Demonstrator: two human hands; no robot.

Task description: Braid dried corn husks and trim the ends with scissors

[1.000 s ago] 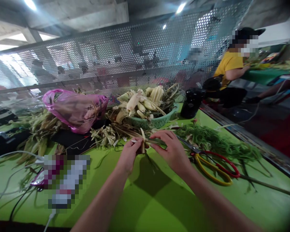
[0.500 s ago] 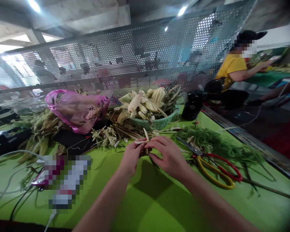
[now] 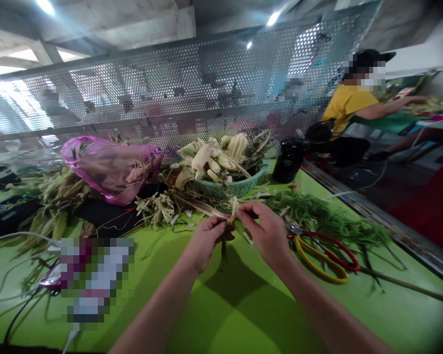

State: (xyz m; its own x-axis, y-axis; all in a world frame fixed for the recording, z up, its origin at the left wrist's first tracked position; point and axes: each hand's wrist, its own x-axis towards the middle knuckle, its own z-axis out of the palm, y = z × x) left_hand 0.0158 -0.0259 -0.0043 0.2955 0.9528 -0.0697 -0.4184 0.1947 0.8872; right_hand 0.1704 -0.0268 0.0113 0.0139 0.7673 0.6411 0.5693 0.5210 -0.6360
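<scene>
Over the bench [image 3: 221,309], the left hand [image 3: 207,237] and right hand [image 3: 265,227] pinch a pale strip [image 3: 234,208], apparently folding it; the next fold likely calls for a firm grip.

A green table [image 3: 221,319] supports a basket [image 3: 243,188] and a black bottle [image 3: 289,161] along its far side. Scissors [image 3: 297,230] and green strands [image 3: 328,216] lie at right, dried husks [image 3: 61,201] at left

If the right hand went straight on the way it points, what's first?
The right hand would most likely meet the pale strip first, which it seems to touch; depth beyond is hard to judge.
</scene>
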